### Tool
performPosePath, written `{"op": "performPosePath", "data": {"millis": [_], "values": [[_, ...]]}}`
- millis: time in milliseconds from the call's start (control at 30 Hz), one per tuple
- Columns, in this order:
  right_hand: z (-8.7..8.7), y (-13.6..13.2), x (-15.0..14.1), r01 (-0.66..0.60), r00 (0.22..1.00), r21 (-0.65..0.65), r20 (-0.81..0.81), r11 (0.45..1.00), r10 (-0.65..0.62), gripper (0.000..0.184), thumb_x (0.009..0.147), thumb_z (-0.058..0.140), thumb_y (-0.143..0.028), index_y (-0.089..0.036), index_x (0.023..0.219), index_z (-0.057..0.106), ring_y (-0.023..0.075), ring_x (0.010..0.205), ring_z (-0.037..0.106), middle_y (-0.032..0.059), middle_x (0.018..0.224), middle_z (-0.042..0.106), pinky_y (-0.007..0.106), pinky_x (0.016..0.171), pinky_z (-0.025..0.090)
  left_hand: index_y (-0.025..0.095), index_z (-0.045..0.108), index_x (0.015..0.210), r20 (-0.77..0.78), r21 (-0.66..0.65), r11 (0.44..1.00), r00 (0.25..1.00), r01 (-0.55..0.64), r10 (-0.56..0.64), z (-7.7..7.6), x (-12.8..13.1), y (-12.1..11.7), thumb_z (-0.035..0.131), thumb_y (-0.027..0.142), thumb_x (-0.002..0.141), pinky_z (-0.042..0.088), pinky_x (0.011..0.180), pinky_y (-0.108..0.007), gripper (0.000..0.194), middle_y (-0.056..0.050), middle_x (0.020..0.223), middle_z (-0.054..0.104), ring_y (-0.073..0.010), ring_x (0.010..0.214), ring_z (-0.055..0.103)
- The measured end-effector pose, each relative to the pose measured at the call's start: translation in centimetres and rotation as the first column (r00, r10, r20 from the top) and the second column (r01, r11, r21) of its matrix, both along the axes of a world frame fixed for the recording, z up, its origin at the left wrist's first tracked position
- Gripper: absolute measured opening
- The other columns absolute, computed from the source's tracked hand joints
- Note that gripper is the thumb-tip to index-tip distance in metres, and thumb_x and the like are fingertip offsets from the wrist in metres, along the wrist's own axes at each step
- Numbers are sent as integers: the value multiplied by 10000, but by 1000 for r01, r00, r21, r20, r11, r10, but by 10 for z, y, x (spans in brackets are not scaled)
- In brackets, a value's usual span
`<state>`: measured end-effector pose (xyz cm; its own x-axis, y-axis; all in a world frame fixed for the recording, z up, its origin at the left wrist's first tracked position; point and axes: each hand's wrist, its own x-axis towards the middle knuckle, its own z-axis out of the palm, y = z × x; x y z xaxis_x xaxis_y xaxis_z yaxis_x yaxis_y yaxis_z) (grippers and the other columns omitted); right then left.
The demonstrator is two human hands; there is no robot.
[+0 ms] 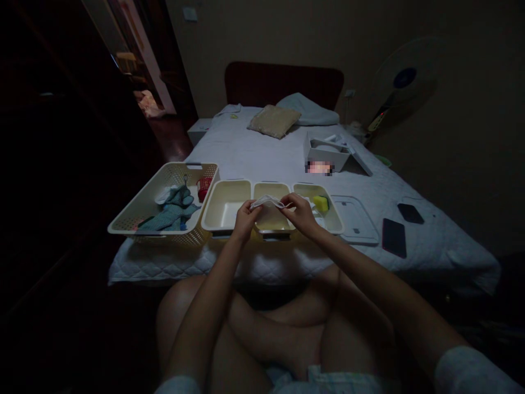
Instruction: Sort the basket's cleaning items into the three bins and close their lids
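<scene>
Between my hands is a thin white folded piece (267,202), of cloth or similar soft material. My left hand (245,218) pinches its left end and my right hand (301,212) its right end. It bows upward over the middle cream bin (272,189). To the left stands another cream bin (228,189). The right-hand bin (337,216) contains a yellow sponge (321,203) and some white items, partly behind my right hand. At the far left a perforated cream basket (135,219) holds grey-green knitted gloves (174,210) and a red packaged item (204,189).
A pale lid (355,219), a phone (394,237) and a dark flat object (410,213) lie on the bed (262,156) at right. Behind them stands an open white box (328,156). A cushion (274,121) lies farther back; a fan (404,78) stands right.
</scene>
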<state>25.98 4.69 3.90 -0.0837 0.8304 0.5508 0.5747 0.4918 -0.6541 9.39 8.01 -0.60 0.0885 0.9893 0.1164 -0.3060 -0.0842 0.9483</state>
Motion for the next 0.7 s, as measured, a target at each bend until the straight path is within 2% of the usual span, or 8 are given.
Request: {"op": "performPosePath", "data": {"millis": [133, 333, 600, 700], "values": [[-3, -3, 0, -41, 999, 9, 23, 999, 41, 42, 774, 551, -228, -195, 766, 575, 146, 748, 573, 21, 770, 602, 281, 649, 478, 157, 568, 844, 25, -10, 1000, 1000, 15, -15, 0, 0, -1, 678, 304, 609, 414, 668, -234, 299, 6, 759, 614, -114, 681, 551], [-5, -3, 0, -25, 998, 119, 61, 993, 18, 47, 763, 586, -249, -211, 783, 606, 205, 1038, 535, 85, 1065, 578, 389, 889, 432, 165, 547, 903, 52, -30, 998, 998, 48, -47, 1, 1, -1, 711, 305, 568, 433, 678, -241, 398, -2, 775, 628, -117, 687, 565], [0, -9, -1, -1, 1000, 63, 5, 998, 1, 65, 785, 559, -259, -228, 793, 615, 190, 930, 543, 60, 928, 568, 365, 839, 445, 163, 556, 918, -3, -18, 999, 999, 44, -44, 4, 1, -4, 674, 278, 593, 421, 614, -216, 365, 0, 751, 620, -107, 650, 551], [0, -9, -3, -12, 1000, 63, 17, 998, 11, 60, 779, 571, -260, -231, 789, 623, 200, 972, 533, 65, 981, 564, 387, 874, 425, 164, 555, 923, 11, -10, 998, 998, 61, -61, 5, 1, -5, 688, 294, 595, 434, 652, -228, 377, -8, 782, 627, -114, 682, 564]]}}
